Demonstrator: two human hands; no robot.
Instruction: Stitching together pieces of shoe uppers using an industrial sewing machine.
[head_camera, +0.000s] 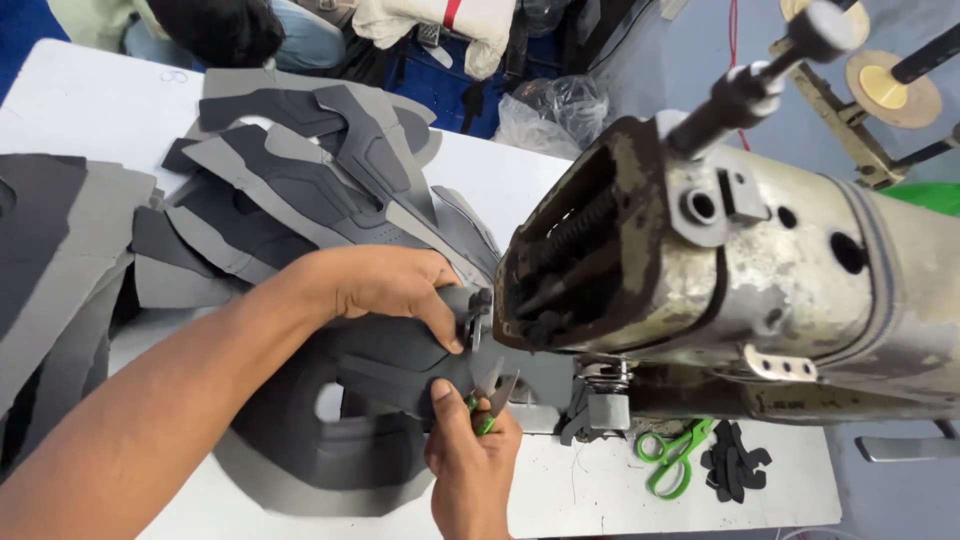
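- Head view: a worn sewing machine (720, 250) fills the right, its needle end over a white table (90, 100).
- Grey cut pieces (300, 180) lie stacked far left, within reach.
- Left hand (395, 285) presses a dark grey panel (380, 365) flat, fingers closed over its edge at the needle.
- Right hand (470, 450) grips small green-handled snips (490, 400), blades parted beside the panel.

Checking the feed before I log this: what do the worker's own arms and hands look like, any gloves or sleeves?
Both are bare. The left hand and its forearm show no glove, sleeve, watch or ring. The right hand is likewise ungloved, with no jewellery visible.
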